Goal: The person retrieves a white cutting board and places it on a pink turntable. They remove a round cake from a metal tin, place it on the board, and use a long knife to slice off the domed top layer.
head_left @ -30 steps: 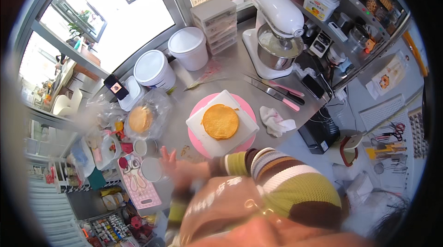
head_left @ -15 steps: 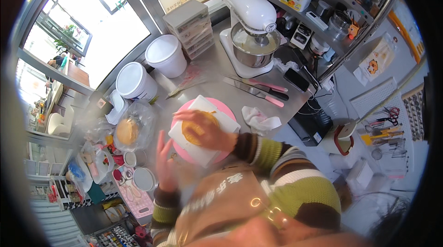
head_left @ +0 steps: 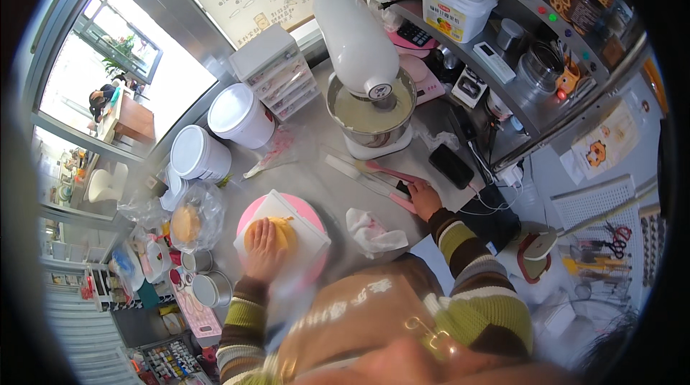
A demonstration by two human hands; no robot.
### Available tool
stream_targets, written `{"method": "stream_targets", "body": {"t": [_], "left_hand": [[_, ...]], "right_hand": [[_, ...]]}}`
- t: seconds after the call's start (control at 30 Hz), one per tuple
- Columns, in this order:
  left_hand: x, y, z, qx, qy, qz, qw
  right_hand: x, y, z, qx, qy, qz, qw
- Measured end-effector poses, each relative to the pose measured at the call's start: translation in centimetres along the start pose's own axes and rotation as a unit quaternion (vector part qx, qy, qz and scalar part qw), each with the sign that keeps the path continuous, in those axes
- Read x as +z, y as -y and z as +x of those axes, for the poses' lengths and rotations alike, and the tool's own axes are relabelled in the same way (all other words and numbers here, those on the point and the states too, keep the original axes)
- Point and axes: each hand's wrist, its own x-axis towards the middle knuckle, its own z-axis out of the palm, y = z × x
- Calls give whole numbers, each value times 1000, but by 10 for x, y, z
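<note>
My left hand lies flat, fingers stretched, on a round golden-brown sponge cake layer. Under the cake is a white square sheet, set on a pink round turntable. To the right, my right hand has its fingers closed over the black handle of a long-bladed knife; the handle's end is hidden by the hand. On either side of that handle lie a pink-handled spatula and another pink-handled flat blade. A crumpled white cloth rests between the turntable and my right arm.
Behind stands a white stand mixer with pale cream in its steel bowl. White tubs and a small drawer unit line the window side. A bagged round cake and round tins are left; a phone lies right.
My right hand has left the cake and reached right to the knife handle. The left hand has come down flat onto the cake. The view has shifted, bringing the mixer nearer.
</note>
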Motion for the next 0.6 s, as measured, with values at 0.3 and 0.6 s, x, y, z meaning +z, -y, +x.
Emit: {"method": "stream_targets", "body": {"t": [0.3, 0.6], "left_hand": [[12, -12, 2, -30, -18, 36, 999], [13, -12, 4, -34, -40, 54, 997]], "right_hand": [[-6, 3, 14, -26, 31, 112, 993], [-28, 29, -1, -32, 60, 150, 986]]}}
